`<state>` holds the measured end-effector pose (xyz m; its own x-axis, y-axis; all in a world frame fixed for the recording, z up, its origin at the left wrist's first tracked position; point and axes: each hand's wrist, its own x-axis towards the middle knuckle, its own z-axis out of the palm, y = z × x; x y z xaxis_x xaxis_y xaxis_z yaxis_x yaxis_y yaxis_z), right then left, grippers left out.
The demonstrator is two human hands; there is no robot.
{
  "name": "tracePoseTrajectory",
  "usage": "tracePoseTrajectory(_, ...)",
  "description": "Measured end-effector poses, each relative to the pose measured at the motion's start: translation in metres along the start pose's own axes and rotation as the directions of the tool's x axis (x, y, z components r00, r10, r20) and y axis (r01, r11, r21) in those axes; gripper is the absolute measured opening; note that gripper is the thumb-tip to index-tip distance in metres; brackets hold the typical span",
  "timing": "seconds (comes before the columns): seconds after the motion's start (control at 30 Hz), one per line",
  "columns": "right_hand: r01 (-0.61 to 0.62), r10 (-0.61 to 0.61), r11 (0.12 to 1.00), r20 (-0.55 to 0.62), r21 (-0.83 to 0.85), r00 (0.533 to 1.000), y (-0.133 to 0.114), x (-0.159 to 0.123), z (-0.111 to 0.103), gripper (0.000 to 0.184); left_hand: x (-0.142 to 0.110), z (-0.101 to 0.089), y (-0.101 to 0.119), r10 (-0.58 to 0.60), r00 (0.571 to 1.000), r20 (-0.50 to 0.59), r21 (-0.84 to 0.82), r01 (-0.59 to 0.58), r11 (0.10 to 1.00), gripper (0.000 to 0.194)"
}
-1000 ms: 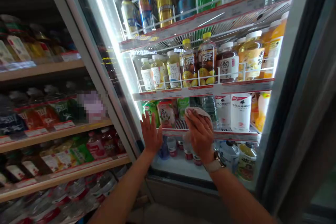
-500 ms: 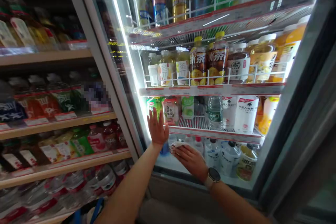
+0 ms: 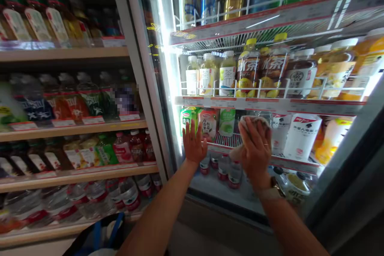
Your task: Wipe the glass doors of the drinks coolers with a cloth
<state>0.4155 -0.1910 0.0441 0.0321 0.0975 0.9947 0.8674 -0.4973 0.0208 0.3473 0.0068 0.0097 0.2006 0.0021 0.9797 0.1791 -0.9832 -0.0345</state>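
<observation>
My left hand (image 3: 194, 144) rests flat with spread fingers on the glass door (image 3: 210, 192) of a lit drinks refrigerator. My right hand (image 3: 255, 146) presses a crumpled pale cloth (image 3: 255, 123) against the same glass, a little to the right. The cloth is bunched under my palm, and one end shows below my fingers. Behind the glass, bottled teas, juices and cans stand in white wire racks. My hands hide part of the lower shelf.
A metal door frame (image 3: 141, 68) runs along the refrigerator's left side. Wooden shelves (image 3: 69, 130) packed with bottled drinks stand to the left. A dark bag with blue straps (image 3: 96, 236) sits low at the bottom. The refrigerator's right edge is close by.
My right hand has risen with the cloth from the lower glass to shelf height. My left hand stays flat on the glass. The view has swung, shifting the refrigerator rightward in the picture.
</observation>
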Motion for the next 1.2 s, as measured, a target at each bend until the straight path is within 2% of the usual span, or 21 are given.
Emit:
tracePoseTrajectory(0.1,0.113,-0.119,0.991,0.092,0.078,0.989,-0.02,-0.016,0.014,0.058,-0.002,0.0,0.0,-0.006,1.0,0.017,-0.001,0.006,1.0,0.063)
tracePoseTrajectory(0.23,0.234,-0.271,0.953,0.204,0.19,0.941,-0.038,-0.047,0.025,0.056,-0.01,-0.001,0.0,0.008,0.999,0.032,0.009,-0.008,1.0,0.063)
tracePoseTrajectory(0.4,0.311,-0.383,0.898,0.204,0.313,0.901,-0.036,-0.077,0.027,0.044,-0.028,0.001,-0.004,0.065,0.997,0.028,0.031,-0.066,0.997,0.06)
tracePoseTrajectory(0.5,0.377,-0.455,0.866,0.205,0.328,0.867,-0.027,-0.076,0.022,0.038,-0.036,0.004,-0.006,0.064,0.998,0.014,0.041,-0.064,0.997,0.06)
tracePoseTrajectory(0.57,0.368,-0.434,0.885,0.218,0.285,0.874,-0.019,-0.064,0.016,0.041,-0.039,0.005,-0.005,0.051,0.999,0.004,0.038,-0.051,0.998,0.06)
tracePoseTrajectory(0.6,0.336,-0.39,0.909,0.218,0.248,0.895,-0.015,-0.056,0.012,0.045,-0.04,0.006,-0.005,0.047,0.999,0.0,0.032,-0.047,0.998,0.06)
tracePoseTrajectory(0.67,0.224,-0.25,0.962,0.176,0.154,0.952,-0.005,-0.038,0.004,0.052,-0.042,0.007,-0.004,0.04,0.999,-0.004,0.02,-0.039,0.999,0.059)
tracePoseTrajectory(0.73,0.087,-0.094,0.993,0.082,0.079,0.992,0.002,-0.023,0.0,0.058,-0.043,0.008,-0.003,0.02,1.0,0.003,0.015,-0.02,1.0,0.059)
tracePoseTrajectory(0.83,-0.025,0.024,0.998,0.002,0.054,1.0,0.0,-0.013,0.003,0.061,-0.045,0.009,-0.002,-0.014,1.0,0.015,0.022,0.013,1.0,0.058)
tracePoseTrajectory(0.93,0.023,-0.03,0.994,0.064,0.104,0.997,-0.019,-0.022,0.016,0.065,-0.046,0.01,-0.002,-0.009,1.0,0.004,0.031,0.008,0.999,0.058)
tracePoseTrajectory(1.07,0.182,-0.215,0.965,0.17,0.189,0.962,-0.046,-0.052,0.032,0.063,-0.045,0.008,-0.002,0.017,1.0,-0.017,0.047,-0.017,0.999,0.059)
tracePoseTrajectory(1.2,0.255,-0.31,0.937,0.236,0.238,0.921,-0.05,-0.083,0.033,0.057,-0.044,0.007,-0.002,0.027,0.999,-0.031,0.041,-0.026,0.999,0.057)
